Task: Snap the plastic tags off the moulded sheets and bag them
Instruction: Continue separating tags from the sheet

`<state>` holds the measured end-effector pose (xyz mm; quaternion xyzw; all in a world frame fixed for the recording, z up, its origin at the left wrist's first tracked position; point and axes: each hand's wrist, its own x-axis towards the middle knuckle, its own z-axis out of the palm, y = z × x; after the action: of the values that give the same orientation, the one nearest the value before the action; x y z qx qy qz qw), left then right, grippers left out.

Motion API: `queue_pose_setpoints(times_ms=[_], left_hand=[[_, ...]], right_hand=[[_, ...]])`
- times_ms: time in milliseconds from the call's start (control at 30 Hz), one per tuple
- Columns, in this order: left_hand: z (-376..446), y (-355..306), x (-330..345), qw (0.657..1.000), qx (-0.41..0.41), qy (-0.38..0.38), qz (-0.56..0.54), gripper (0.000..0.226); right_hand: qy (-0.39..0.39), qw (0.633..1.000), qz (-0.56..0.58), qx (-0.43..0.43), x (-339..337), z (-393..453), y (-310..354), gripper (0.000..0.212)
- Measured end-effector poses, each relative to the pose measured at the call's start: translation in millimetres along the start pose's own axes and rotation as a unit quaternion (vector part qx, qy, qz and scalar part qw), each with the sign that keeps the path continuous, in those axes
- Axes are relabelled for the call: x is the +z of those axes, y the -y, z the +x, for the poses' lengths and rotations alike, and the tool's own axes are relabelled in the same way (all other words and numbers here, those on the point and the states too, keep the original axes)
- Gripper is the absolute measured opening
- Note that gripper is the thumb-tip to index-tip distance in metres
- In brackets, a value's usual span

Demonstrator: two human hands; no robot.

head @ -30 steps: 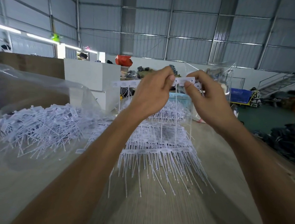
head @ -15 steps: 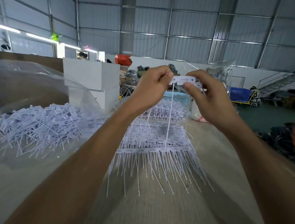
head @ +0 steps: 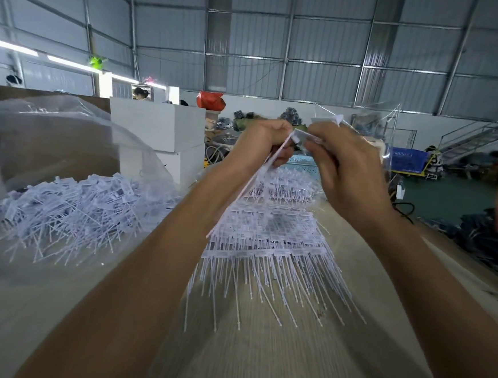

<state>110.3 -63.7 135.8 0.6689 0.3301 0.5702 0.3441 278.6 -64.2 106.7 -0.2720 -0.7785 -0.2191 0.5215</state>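
A strip of white plastic tags (head: 277,158) was held up above the worktop (head: 258,353), slanting down to the left. The left hand (head: 263,143) curled round its upper part; the right hand (head: 341,172) pinched the tag head at its top. Beneath lay stacked moulded sheets (head: 267,238). Further left, loose tags (head: 76,205) filled a clear bag (head: 67,132).

Grey corrugated metal walls (head: 252,55), strip lights (head: 70,62), metal staircase (head: 481,138), green floor (head: 438,194).
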Motion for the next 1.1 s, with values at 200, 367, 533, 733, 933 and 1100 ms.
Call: queue_pose_setpoints(times_ms=[200,367,533,733,933,1100], left_hand=[[-5,9,-7,0.976,0.103,-0.045,0.185,0.037],[-4,12,3,0.942,0.173,-0.072,0.279,0.031],[-5,15,4,0.899,0.235,-0.061,0.365,0.021],[-5,19,3,0.885,0.242,-0.054,0.393,0.021],[-5,19,2,0.884,0.233,-0.070,0.398,0.019],[-9,11,4,0.891,0.248,-0.053,0.376,0.009]], right_hand=[[0.063,0.988,0.121,0.075,1,-3,7,0.016],[0.033,0.928,0.319,0.190,0,3,14,0.019],[0.038,0.905,0.333,0.263,2,8,7,0.019],[0.047,0.924,0.277,0.259,4,6,1,0.019],[0.077,0.866,0.395,0.298,-1,8,4,0.015],[0.041,0.881,0.364,0.301,1,7,-2,0.016]])
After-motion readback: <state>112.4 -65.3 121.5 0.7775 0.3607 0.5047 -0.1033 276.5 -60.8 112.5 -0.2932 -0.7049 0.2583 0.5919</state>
